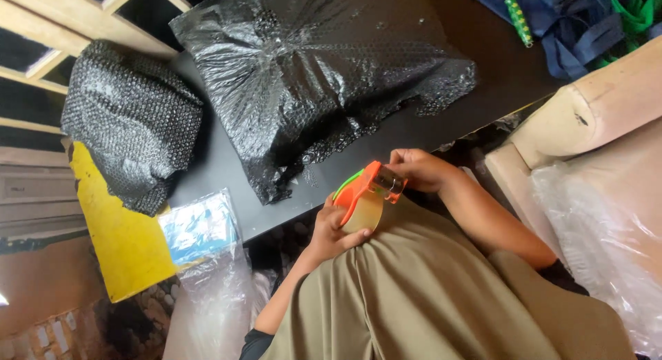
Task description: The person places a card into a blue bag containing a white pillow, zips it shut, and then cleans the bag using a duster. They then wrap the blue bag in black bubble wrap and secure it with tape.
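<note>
An orange and green tape dispenser (360, 187) with a clear roll of tape sits on my lap, just below the edge of the black table (227, 167). My left hand (332, 232) cups its lower side and the roll. Gripping its metal front end from the right is my right hand (418, 169). On the table above lies a large parcel wrapped in black bubble wrap (317, 77), its loose flap hanging near the dispenser.
A second black bubble-wrapped bundle (131, 122) lies at the table's left end over a yellow board (121, 243). A clear bag with blue contents (198, 225) sits below it. Cream furniture under clear plastic (593, 194) stands right; blue and green bags (579, 18) at top right.
</note>
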